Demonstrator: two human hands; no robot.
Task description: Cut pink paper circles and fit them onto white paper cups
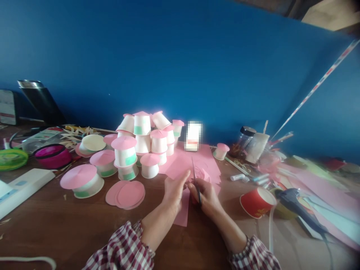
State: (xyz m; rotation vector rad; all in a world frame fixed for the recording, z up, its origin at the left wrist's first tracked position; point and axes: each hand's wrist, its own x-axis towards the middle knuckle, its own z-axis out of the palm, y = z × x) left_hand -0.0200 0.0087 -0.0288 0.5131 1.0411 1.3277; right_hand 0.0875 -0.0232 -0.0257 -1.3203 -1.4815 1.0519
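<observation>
Right hand (206,195), its grip clenched round the scissors (195,174), blades aimed at the desk's (56,225) far edge. Left hand (174,187) pinches the paper (182,214), mid-desk toward the front edge. It looks thin, floppy and quick to crease, so it is best held close beside the blades. Cups (143,138) are piled behind, discs (128,193) lie left and a red cup (257,202) right, none blocking.

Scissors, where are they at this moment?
Head view, centre: the scissors are in the right hand, blades over the pink paper, close beside the left hand.
</observation>
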